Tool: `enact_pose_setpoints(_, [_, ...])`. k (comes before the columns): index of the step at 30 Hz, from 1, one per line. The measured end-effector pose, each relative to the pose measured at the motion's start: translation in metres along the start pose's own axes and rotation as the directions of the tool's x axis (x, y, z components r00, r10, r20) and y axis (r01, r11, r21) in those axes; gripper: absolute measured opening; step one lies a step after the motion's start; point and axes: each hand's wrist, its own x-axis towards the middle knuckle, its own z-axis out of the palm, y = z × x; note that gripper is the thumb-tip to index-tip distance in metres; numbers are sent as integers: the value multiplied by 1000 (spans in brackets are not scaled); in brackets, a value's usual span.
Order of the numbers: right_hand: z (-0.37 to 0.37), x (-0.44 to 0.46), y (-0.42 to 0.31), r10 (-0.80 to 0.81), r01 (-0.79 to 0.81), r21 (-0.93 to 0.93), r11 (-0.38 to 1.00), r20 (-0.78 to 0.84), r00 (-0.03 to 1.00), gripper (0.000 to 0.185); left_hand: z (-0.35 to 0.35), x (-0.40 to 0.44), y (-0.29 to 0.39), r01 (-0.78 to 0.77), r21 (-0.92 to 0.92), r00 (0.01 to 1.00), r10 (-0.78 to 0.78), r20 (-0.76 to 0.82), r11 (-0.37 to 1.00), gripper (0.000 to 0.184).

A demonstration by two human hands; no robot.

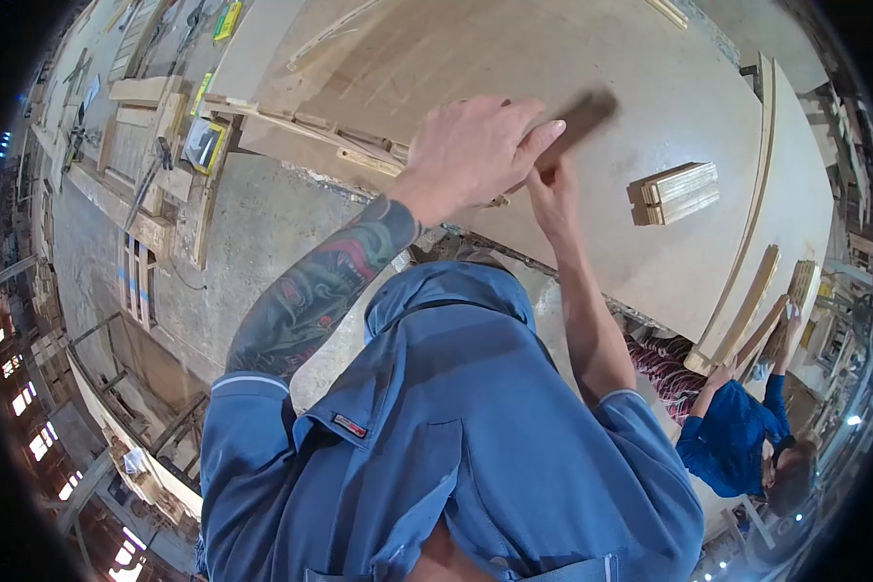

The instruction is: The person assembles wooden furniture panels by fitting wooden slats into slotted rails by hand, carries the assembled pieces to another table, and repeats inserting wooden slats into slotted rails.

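My left hand (477, 150), on the tattooed arm, is closed, with its thumb against a dark brown block (588, 114). The block is tilted and blurred by motion. My right hand (555, 199) closes round the block's lower end, just below my left hand; its fingers are partly hidden. Both hands are over the near part of a large pale board (650, 267). To their right, a small bundle of light wooden strips (684, 192) lies on the board.
Long wooden strips (761, 184) run along the board's right side. At the lower right a person in dark blue (732, 436) handles wooden pieces. Thin strips (306, 126) lie at the left. Beyond them, a yellow-edged item (205, 145) sits beside timber on another bench.
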Motion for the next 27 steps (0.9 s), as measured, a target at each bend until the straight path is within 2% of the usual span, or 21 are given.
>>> enact_pose_setpoints(1, [-5, -9, -3, -30, 37, -67, 997, 104, 994, 25, -1, 0, 1, -1, 39, 1000, 0, 22, 999, 44])
enact_pose_setpoints(5, [-10, -23, 12, -3, 12, -68, 998, 138, 990, 23, -2, -1, 2, -12, 93, 997, 5, 79, 996, 46])
enact_pose_setpoints(7, [-7, -22, 14, 36, 13, -216, 976, 221, 975, 23, -1, 1, 0, -1, 87, 996, -7, 93, 996, 49])
enact_pose_setpoints(8, [-6, -25, 15, 39, 10, -219, 976, 219, 975, 23, -1, 1, 0, 9, 84, 994, -18, 110, 996, 52])
enact_pose_setpoints(10, [0, -33, 6, -160, 221, -273, 936, 229, 960, 17, -1, 1, -1, 0, 83, 992, -11, 126, 997, 55])
enact_pose_setpoints(11, [2, -38, 1, -158, 219, -276, 936, 228, 961, 17, -2, 2, -1, -5, 86, 990, -7, 138, 996, 57])
enact_pose_setpoints(13, [7, -47, -8, -225, 294, -457, 840, 200, 954, 16, -10, 2, 3, 4, 47, 984, -13, 178, 999, 59])
enact_pose_setpoints(14, [11, -46, -12, -221, 292, -456, 841, 205, 954, 16, -12, 1, 4, 15, 11, 975, -17, 220, 1000, 60])
enact_pose_setpoints(15, [14, -47, -15, -227, 325, -566, 758, 238, 944, 16, -9, -1, 4, 28, 9, 975, -29, 222, 1000, 60])
enact_pose_setpoints(16, [17, -46, -16, -234, 359, -660, 659, 274, 933, 15, -5, 1, 5, -24, 35, 975, 16, 223, 999, 62])
enact_pose_setpoints(17, [13, -42, 0, -231, 362, -655, 663, 281, 931, 15, -1, 3, 6, -80, 63, 972, 64, 226, 995, 65])
enact_pose_setpoints(18, [1, -38, 27, -212, 361, -666, 653, 297, 931, 20, 2, 4, 11, -71, 63, 972, 55, 228, 995, 65])
enact_pose_setpoints(20, [-1, -35, 35, -189, 369, -676, 638, 327, 926, 26, 10, 3, 28, -151, 27, 972, 144, 188, 988, 68])
enact_pose_setpoints(21, [11, -39, 21, -369, 421, -583, 695, 213, 905, 24, 14, 7, 32, -140, 28, 975, 133, 177, 990, 68])
enact_pose_setpoints(22, [17, -44, 10, -515, 485, -477, 732, 77, 854, 23, 21, 8, 36, -164, 141, 939, 111, 327, 976, 68])
enact_pose_setpoints(23, [17, -45, 6, -515, 498, -459, 736, 99, 852, 23, 25, 6, 36, -199, 251, 882, 61, 468, 947, 68])
enact_pose_setpoints(24, [17, -45, 2, -502, 504, -456, 734, 137, 854, 23, 31, 5, 33, -179, 274, 891, 37, 452, 945, 68])
enact_pose_setpoints(25, [17, -44, -1, -490, 512, -451, 731, 175, 854, 24, 36, 1, 28, -242, 232, 956, 190, 224, 942, 60])
enact_pose_setpoints(26, [17, -42, -5, -475, 518, -448, 729, 214, 854, 24, 41, -4, 23, -315, 210, 945, 327, -20, 925, 51])
enact_pose_setpoints(27, [17, -40, -8, -460, 528, -445, 723, 260, 849, 25, 35, -11, 24, -290, 234, 951, 307, -37, 928, 51])
